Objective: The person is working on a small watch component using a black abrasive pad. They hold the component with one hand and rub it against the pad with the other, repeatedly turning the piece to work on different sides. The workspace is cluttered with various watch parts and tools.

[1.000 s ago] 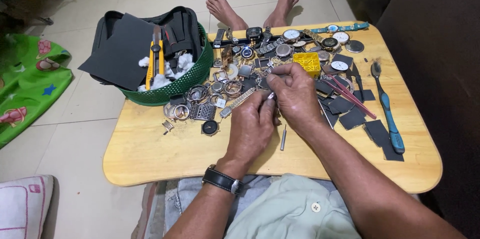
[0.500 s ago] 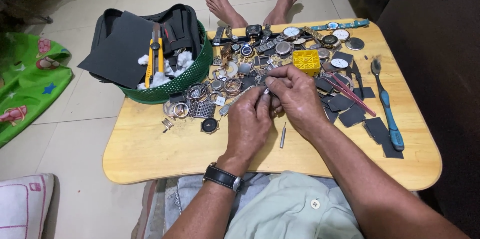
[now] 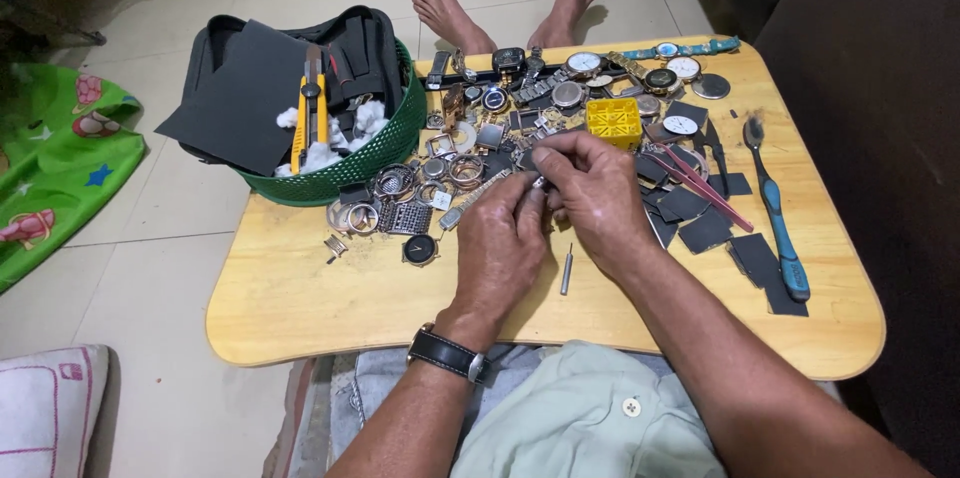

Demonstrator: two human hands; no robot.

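Note:
My left hand (image 3: pixel 505 243) and my right hand (image 3: pixel 597 193) meet over the middle of a low wooden table (image 3: pixel 300 298). Together they pinch a small metal watch part (image 3: pixel 540 181) between the fingertips; its exact shape is hidden by the fingers. A metal watch band (image 3: pixel 470 200) trails to the left from under my left fingers. A thin metal pin tool (image 3: pixel 566 270) lies on the table just below my hands. A black wristwatch (image 3: pixel 447 353) is on my left wrist.
Several watches, watch cases and rings (image 3: pixel 560 88) cover the table's far half. A yellow plastic box (image 3: pixel 613 122), dark sandpaper squares (image 3: pixel 705 228), red tweezers (image 3: pixel 700 188) and a blue toothbrush (image 3: pixel 778 218) lie right. A green basket (image 3: pixel 345 170) holds a black bag and a yellow cutter (image 3: pixel 310 118). My bare feet (image 3: pixel 455 13) stretch beyond the table.
Both hands stay together over the small part; the fingers have shifted slightly. The pin tool lies in the same place.

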